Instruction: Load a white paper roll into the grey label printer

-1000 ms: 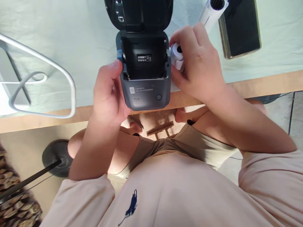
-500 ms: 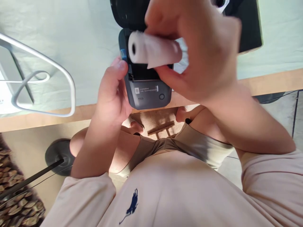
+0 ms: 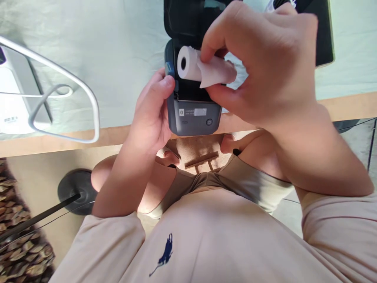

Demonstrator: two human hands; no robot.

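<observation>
A small dark grey printer [image 3: 194, 116] stands at the table's front edge with its black lid [image 3: 188, 17] flipped up and back. My left hand [image 3: 153, 112] grips the printer's left side, thumb on the upper left corner. My right hand [image 3: 262, 63] holds a white paper roll [image 3: 191, 67] just above the open paper bay, its loose end hanging down toward the bay. The roll's hollow core faces left.
A pale green cloth [image 3: 118, 59] covers the table, whose wooden edge [image 3: 59, 141] runs across the view. A white wire stand [image 3: 73, 86] and a white box [image 3: 11, 110] lie at left. A dark phone [image 3: 324, 31] lies at right. Below are my knees and a black round base [image 3: 75, 190].
My right hand lifted the paper roll from beside the printer's right side and brought it over the open bay. The view shifted slightly, and my left hand stayed on the printer.
</observation>
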